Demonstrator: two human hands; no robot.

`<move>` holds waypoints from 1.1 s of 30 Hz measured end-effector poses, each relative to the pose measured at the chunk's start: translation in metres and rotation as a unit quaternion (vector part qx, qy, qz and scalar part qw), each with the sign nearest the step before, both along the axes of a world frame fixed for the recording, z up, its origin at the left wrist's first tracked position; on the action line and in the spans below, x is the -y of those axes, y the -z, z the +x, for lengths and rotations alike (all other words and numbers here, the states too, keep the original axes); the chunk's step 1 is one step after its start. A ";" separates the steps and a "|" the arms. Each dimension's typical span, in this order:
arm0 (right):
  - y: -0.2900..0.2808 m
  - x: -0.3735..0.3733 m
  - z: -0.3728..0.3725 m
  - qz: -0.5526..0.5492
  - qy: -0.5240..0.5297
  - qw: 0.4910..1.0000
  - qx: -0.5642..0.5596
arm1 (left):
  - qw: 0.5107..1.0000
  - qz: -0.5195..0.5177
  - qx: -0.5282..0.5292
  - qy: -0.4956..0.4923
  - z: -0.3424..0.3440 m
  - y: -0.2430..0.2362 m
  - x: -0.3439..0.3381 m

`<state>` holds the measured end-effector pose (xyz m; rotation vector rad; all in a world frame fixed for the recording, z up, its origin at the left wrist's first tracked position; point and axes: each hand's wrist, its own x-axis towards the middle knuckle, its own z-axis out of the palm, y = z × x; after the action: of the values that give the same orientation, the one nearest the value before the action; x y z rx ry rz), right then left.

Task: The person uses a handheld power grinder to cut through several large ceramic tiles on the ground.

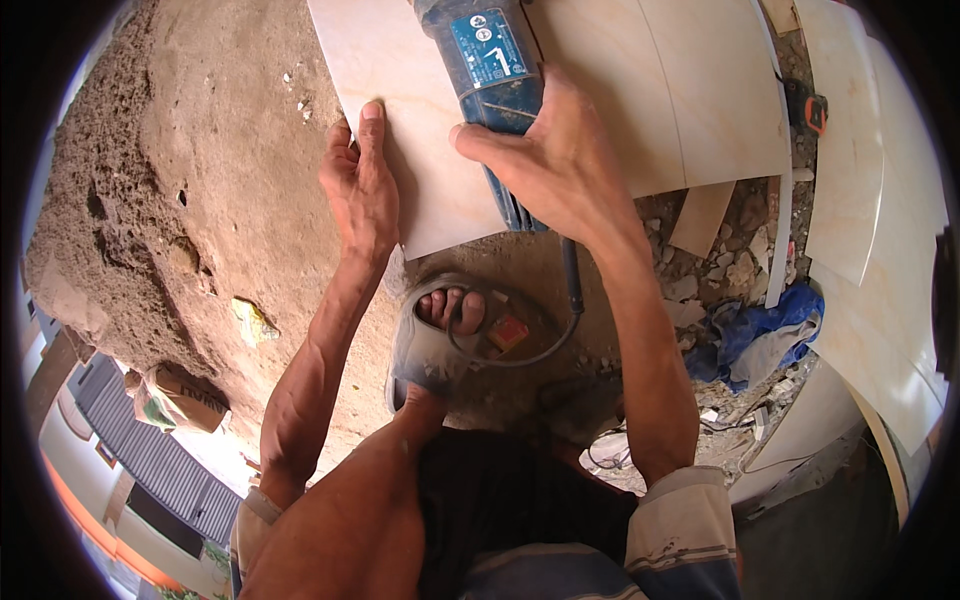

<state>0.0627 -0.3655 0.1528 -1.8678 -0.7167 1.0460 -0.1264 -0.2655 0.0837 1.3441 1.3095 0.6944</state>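
At near-left corner of tile (430, 190), your left grip (362, 190) pinches edge; right grip (560, 150) wraps blue power tool (485, 60) over tile. Step looks like cutting; next move calls for steady tile, cord (575, 290) clear of foot (452, 308).

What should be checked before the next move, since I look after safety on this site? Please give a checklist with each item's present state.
1. Right hand firm on the blue power tool: ok, fingers and thumb wrap its body.
2. Left hand steadying the pale tile: ok, it holds the left edge, thumb on top.
3. Tool's working end away from fingers: cannot tell, it lies beyond the upper edge of the picture.
4. Cord well away from the foot: not ok, it loops close by the bare toes.
5. Closed footwear: not ok, the sandal leaves the toes exposed.
6. Gloves worn: not ok, both hands are bare.
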 end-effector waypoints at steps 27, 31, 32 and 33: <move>-0.001 0.014 -0.005 -0.014 -0.009 1.000 -0.009 | 1.000 0.010 0.008 0.002 -0.001 0.004 -0.001; 0.005 0.014 -0.006 -0.014 -0.015 1.000 0.016 | 1.000 0.015 -0.012 -0.003 0.001 0.001 0.000; 0.006 0.014 -0.005 -0.013 -0.014 1.000 0.013 | 1.000 0.021 -0.010 -0.009 0.004 0.000 0.002; 0.006 0.013 -0.005 -0.013 -0.013 1.000 0.010 | 0.999 0.027 -0.007 -0.015 0.007 -0.002 0.003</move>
<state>0.0581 -0.3788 0.1472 -1.8984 -0.7449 1.0589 -0.1194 -0.2686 0.0859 1.3775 1.3331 0.7470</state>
